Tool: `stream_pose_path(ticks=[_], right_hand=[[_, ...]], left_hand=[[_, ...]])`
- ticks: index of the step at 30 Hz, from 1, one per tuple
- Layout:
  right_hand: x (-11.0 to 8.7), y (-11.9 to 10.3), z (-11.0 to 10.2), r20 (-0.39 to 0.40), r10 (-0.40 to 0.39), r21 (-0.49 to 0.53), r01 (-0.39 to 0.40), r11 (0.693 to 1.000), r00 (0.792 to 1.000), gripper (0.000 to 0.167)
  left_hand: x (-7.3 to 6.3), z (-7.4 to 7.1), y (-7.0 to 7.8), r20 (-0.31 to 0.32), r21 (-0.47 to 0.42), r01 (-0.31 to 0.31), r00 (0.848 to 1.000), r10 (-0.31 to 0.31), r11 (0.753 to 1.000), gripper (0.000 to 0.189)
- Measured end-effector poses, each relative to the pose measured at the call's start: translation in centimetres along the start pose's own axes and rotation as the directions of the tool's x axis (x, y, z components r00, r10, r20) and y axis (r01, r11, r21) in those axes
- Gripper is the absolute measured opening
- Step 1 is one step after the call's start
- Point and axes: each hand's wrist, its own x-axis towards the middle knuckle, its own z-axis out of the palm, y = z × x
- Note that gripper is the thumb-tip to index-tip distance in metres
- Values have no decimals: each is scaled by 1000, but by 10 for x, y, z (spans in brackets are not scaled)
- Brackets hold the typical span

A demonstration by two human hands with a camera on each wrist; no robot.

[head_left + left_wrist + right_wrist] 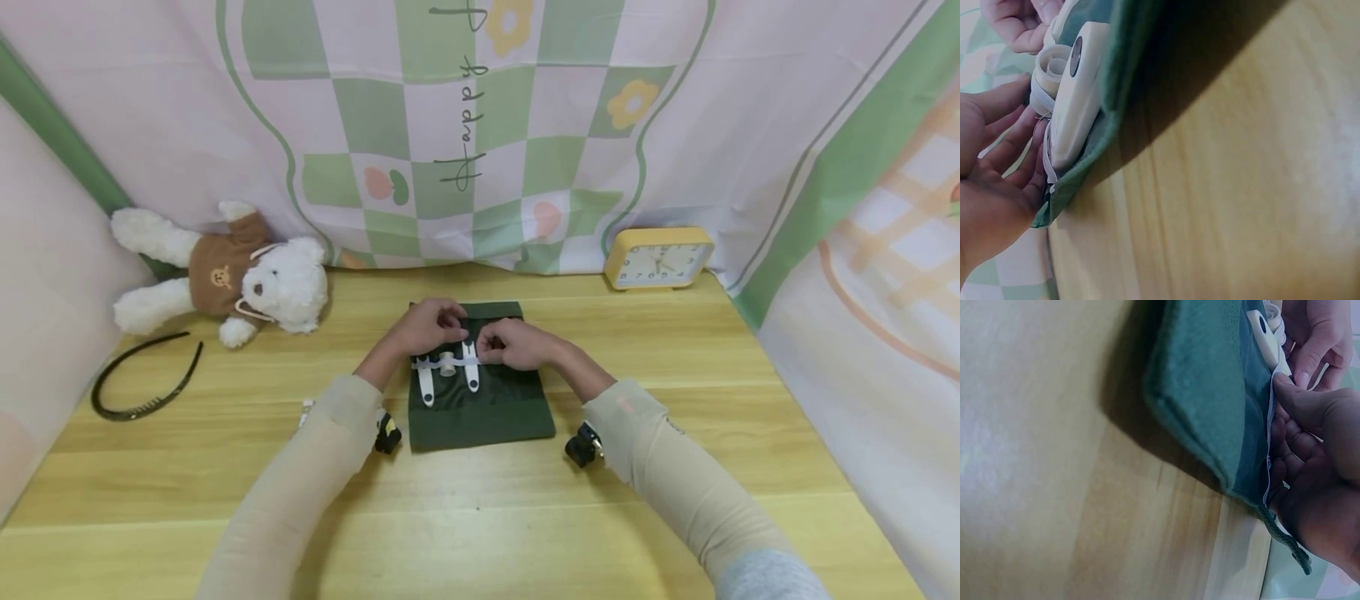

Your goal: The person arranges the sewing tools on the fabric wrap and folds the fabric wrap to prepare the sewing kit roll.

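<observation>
A dark green fabric organizer (480, 421) lies spread on the table, with a white elastic strap (435, 363) across it. Under the strap sit a rolled white band (447, 365) and two white-handled tools with dark round spots, one at the left (426, 385) and one near the middle (471, 371). My left hand (429, 327) is at the middle tool's upper end, its thumb and fingers bent around the strap area; I cannot tell whether it grips anything. My right hand (517, 343) pinches the strap between thumb and fingers, as the right wrist view shows.
A white plush dog (288, 287) in a brown top lies at the back left, with a black headband (142, 410) in front. A yellow alarm clock (660, 258) stands at the back right. Behind the wooden table (480, 533) hangs a checked curtain (450, 125).
</observation>
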Motion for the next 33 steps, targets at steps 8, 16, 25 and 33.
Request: stream_pose_path(ticks=[8, 16, 25, 33], right_hand=[[0, -2, -1, 1, 0, -2, 0, 1000, 1000, 10], [1, -2, -2, -1, 13, -10, -13, 1000, 1000, 10], [1, 0, -1, 4, 31, 0, -31, 1000, 999, 10], [2, 1, 1, 5, 46, -4, -46, 999, 999, 11]], left_hand=[[0, 1, -2, 37, 2, 1, 999, -1, 1000, 33], [-2, 0, 0, 46, 0, -5, 999, 5, 1000, 33], [-3, -1, -3, 72, -1, -14, 997, 14, 1000, 33], [-6, -1, -3, 109, 9, -34, 994, 33, 999, 31]])
